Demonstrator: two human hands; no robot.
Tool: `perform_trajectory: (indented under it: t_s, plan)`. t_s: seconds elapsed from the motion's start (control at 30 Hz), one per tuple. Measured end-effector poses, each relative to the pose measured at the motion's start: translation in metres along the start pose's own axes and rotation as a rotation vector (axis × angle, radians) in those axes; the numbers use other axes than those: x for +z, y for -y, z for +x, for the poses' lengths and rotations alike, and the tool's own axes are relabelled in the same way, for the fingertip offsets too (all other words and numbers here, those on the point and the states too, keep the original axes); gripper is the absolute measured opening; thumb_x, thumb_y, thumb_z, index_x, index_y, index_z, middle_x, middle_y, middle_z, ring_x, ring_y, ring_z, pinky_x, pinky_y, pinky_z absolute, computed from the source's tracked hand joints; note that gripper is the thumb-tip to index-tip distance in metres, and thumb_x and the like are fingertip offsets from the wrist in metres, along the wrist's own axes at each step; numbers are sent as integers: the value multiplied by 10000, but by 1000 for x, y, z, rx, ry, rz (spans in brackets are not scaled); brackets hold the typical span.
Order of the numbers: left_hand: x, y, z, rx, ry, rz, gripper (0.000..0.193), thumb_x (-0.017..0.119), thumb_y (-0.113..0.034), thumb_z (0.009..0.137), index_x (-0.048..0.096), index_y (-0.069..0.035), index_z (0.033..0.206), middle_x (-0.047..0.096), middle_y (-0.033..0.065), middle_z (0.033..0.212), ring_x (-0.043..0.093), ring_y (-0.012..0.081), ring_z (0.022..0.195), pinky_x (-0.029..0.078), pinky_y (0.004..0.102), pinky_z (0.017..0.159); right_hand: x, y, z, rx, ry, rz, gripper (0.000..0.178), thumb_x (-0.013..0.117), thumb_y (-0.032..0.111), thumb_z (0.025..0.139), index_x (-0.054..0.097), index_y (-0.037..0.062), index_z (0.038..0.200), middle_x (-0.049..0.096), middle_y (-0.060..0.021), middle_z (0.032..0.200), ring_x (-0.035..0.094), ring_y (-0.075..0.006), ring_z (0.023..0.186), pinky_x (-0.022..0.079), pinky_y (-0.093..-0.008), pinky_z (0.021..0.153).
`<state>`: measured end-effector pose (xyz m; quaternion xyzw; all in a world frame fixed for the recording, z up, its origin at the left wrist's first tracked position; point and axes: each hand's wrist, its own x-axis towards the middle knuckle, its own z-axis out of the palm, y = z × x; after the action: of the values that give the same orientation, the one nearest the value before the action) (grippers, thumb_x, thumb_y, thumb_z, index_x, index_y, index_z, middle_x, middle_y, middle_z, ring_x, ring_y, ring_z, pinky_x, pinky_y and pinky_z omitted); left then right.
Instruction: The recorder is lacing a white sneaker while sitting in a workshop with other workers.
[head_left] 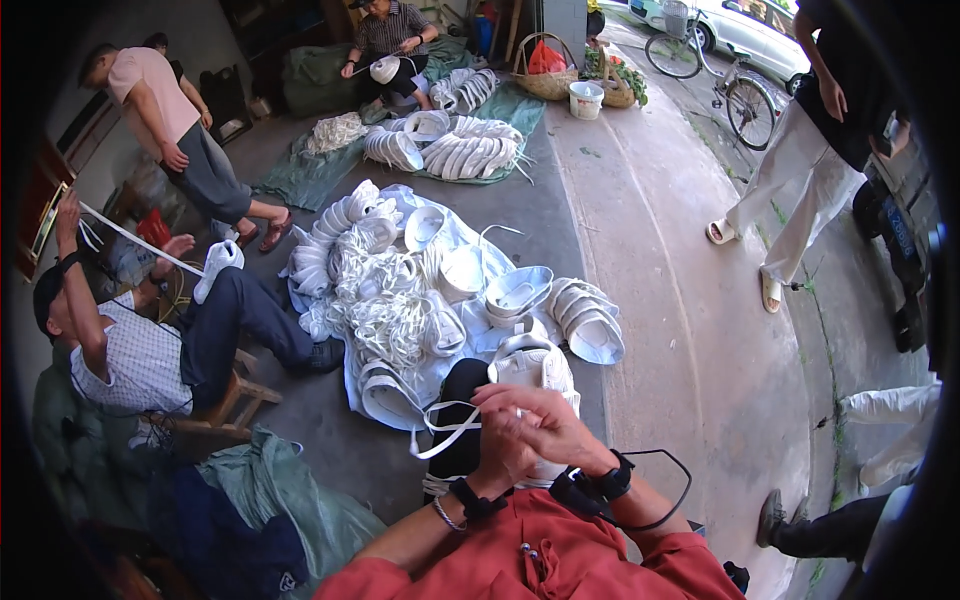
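Over my lap, my left hand (500, 452) and my right hand (556, 424) are closed against each other, fingers overlapping. A white shoelace (447, 436) runs into them and loops out to the left; a bit of white shows between the fingers. Just beyond my hands, a white shoe upper (532, 362) lies over my knees, its near part hidden under my hands and wrists. My fingertips are partly covered by each other.
Ahead, a pale sheet (365, 345) bears piled white shoe uppers (352, 232) and tangled laces (385, 300). Nested uppers (588, 318) lie at its right. A seated person (135, 355) at left pulls a lace on a shoe. Another person (393, 40) works behind; others stand nearby.
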<state>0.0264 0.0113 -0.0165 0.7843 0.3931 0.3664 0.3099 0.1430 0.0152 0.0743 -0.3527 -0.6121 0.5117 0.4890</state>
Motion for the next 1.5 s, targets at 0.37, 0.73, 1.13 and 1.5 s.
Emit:
perform_trajectory:
  t_s: [0.37, 0.73, 1.13, 1.5]
  plan:
    - [-15, 22, 38, 64, -23, 548, 93, 608, -69, 670, 609, -21, 749, 482, 188, 1074, 406, 376, 1092, 327, 481, 897, -49, -92, -19, -39, -227, -776, 139, 631, 52, 715, 602, 42, 850, 496, -165, 1218, 407, -384, 1201, 360, -459, 969]
    - [-13, 26, 52, 121, 187, 447, 113, 619, -53, 665, 606, -29, 774, 443, 218, 1185, 341, 429, 1203, 292, 504, 954, -61, -94, -22, -52, -193, -729, 107, 625, 60, 730, 579, 38, 824, 499, -161, 1175, 430, -374, 1172, 394, -411, 951]
    - [-11, 36, 41, 19, 143, 414, 129, 612, -54, 689, 579, -30, 812, 433, 216, 1204, 368, 407, 1184, 312, 491, 940, -55, -78, -9, -15, 10, -1187, 173, 612, 137, 710, 586, -15, 789, 488, -230, 1061, 472, -378, 1050, 440, -427, 833]
    - [-5, 46, 36, -33, 43, 273, 85, 619, -63, 706, 583, -11, 762, 469, 222, 1168, 432, 386, 1130, 360, 454, 932, -58, -95, -14, -3, -99, -858, 181, 710, 150, 644, 612, 33, 741, 481, -193, 1167, 440, -357, 1117, 422, -424, 857]
